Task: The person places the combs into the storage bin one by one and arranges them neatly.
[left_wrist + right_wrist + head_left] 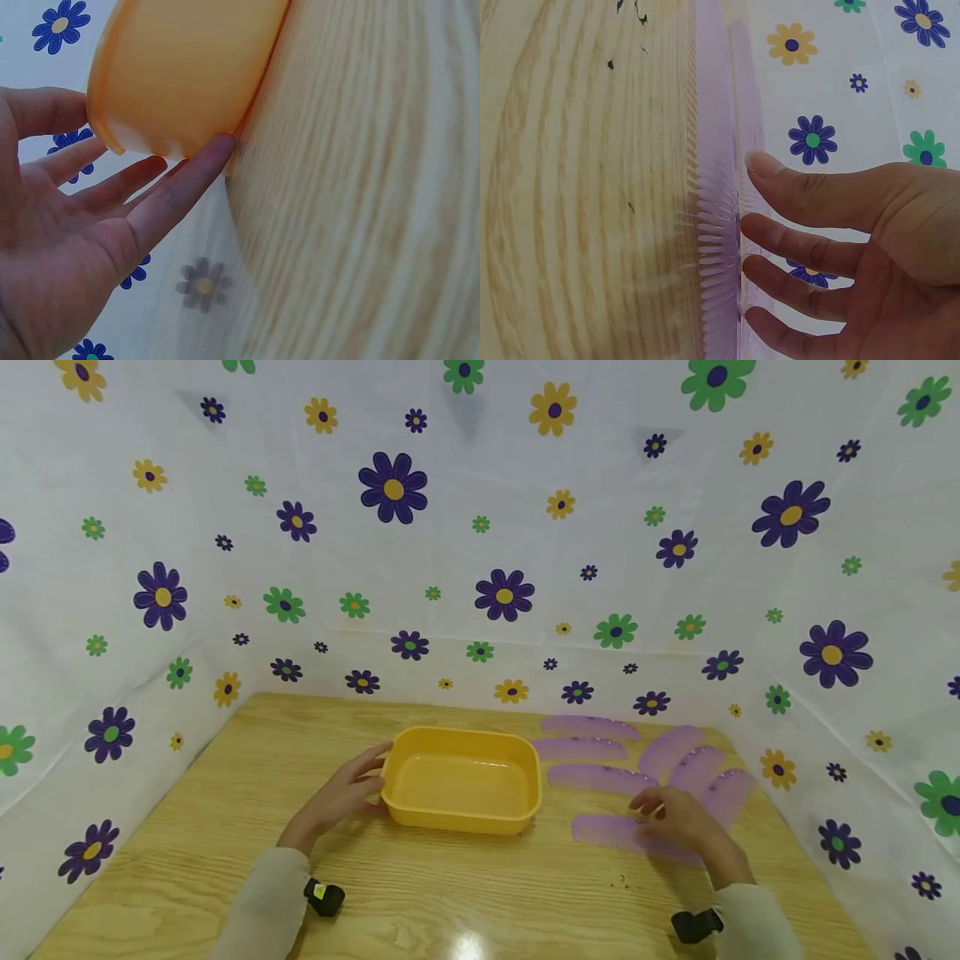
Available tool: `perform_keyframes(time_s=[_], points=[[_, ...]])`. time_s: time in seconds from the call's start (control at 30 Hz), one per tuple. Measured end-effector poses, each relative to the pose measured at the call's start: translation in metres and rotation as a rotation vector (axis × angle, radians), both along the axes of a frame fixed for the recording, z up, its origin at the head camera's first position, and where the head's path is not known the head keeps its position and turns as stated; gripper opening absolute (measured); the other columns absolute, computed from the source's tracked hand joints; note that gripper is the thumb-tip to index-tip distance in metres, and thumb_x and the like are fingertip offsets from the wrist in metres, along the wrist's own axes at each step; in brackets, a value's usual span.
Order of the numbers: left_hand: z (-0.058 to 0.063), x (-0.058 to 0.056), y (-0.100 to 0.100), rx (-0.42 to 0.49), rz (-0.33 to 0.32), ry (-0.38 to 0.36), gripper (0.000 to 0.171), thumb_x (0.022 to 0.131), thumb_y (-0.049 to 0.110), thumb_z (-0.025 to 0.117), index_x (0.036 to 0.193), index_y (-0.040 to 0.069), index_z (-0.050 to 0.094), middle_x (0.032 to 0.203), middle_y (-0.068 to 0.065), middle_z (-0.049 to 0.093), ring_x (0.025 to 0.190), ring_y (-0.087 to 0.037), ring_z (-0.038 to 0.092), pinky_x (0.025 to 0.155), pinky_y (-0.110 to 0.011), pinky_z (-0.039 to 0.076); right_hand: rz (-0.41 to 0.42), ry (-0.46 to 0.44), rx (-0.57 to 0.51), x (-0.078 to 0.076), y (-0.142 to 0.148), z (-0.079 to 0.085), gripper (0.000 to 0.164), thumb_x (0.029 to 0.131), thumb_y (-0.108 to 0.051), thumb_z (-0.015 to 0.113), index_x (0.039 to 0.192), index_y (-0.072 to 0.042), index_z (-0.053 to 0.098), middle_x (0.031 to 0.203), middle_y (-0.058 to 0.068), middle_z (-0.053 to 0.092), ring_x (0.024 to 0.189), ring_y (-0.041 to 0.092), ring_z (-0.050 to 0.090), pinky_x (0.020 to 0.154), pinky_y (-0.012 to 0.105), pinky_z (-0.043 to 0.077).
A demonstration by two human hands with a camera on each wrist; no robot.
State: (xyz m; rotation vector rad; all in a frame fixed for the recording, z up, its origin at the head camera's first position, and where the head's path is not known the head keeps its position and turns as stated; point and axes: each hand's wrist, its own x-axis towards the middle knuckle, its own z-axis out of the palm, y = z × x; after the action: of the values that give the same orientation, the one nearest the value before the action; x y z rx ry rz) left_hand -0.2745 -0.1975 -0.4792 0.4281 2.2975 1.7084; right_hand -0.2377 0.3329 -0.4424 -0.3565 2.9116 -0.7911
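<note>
A yellow rectangular plastic basin [462,822] sits on the wooden table. My left hand [339,800] is at the basin's left end, its extended fingers touching the rim and end wall; in the left wrist view the fingers [180,191] lie against that end without curling round it. To the right, a translucent purple comb [607,832] lies flat near the front of several similar combs. Over its right part hovers my right hand [678,818], fingers slightly bent. The right wrist view has the fingertips close to a comb [718,150]; whether they touch it, I cannot tell.
More purple combs [588,727] lie in a column right of the basin, and others [670,748] fan out slantwise farther right. Small dark specks [621,883] mark the wooden table [420,893] near the front. Flower-printed white sheeting [450,552] encloses the table's back and sides.
</note>
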Motion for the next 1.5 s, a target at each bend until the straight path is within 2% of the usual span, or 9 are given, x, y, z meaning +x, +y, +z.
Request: perform_keyframes(time_s=[0.23,0.5,0.67,1.2,1.5], points=[[-0.0011,0.0019,-0.002,0.023,-0.019,-0.015,0.066,0.105,0.018,0.056,0.164,0.013,0.027,0.164,-0.03,0.03,0.142,-0.052,0.045,0.092,-0.048,0.064,0.047,-0.011,-0.016,0.0005,-0.0022,-0.0026,0.022,0.084,-0.003,0.08,0.105,-0.001,0.073,0.1,0.014,0.073,0.092,0.028,0.066,0.084,0.049,0.059],[-0.0024,-0.0004,-0.0039,0.018,-0.024,-0.013,0.066,0.105,0.018,0.056,0.164,0.014,0.027,0.164,-0.03,0.029,0.143,-0.053,0.044,0.092,-0.047,0.064,0.045,-0.037,0.008,-0.0014,-0.0028,-0.007,0.021,0.083,-0.003,0.081,0.102,-0.004,0.073,0.098,0.009,0.07,0.091,0.024,0.063,0.082,0.044,0.056],[-0.0036,-0.0019,-0.0045,0.02,-0.019,-0.016,0.065,0.105,0.017,0.055,0.164,0.015,0.027,0.164,-0.029,0.03,0.142,-0.052,0.046,0.092,-0.047,0.064,0.021,-0.058,0.029,-0.0024,-0.006,-0.0039,0.021,0.083,-0.004,0.082,0.101,-0.005,0.072,0.096,0.006,0.069,0.09,0.021,0.06,0.081,0.04,0.053],[-0.0006,-0.0014,-0.0021,0.004,-0.004,-0.034,0.065,0.104,0.016,0.055,0.164,0.018,0.029,0.164,-0.026,0.033,0.142,-0.05,0.047,0.093,-0.045,0.064,0.029,-0.063,0.024,-0.0023,-0.0069,0.0025,0.022,0.083,-0.004,0.082,0.099,-0.004,0.068,0.097,0.01,0.068,0.089,0.023,0.061,0.08,0.043,0.055],[0.0001,-0.001,-0.0013,0.013,-0.027,-0.017,0.066,0.105,0.016,0.054,0.164,0.013,0.026,0.164,-0.03,0.03,0.142,-0.052,0.046,0.092,-0.047,0.064,0.03,-0.046,-0.003,-0.006,0.0003,-0.0021,0.012,0.087,-0.002,0.077,0.099,-0.004,0.073,0.096,0.01,0.071,0.089,0.023,0.064,0.079,0.041,0.056]])
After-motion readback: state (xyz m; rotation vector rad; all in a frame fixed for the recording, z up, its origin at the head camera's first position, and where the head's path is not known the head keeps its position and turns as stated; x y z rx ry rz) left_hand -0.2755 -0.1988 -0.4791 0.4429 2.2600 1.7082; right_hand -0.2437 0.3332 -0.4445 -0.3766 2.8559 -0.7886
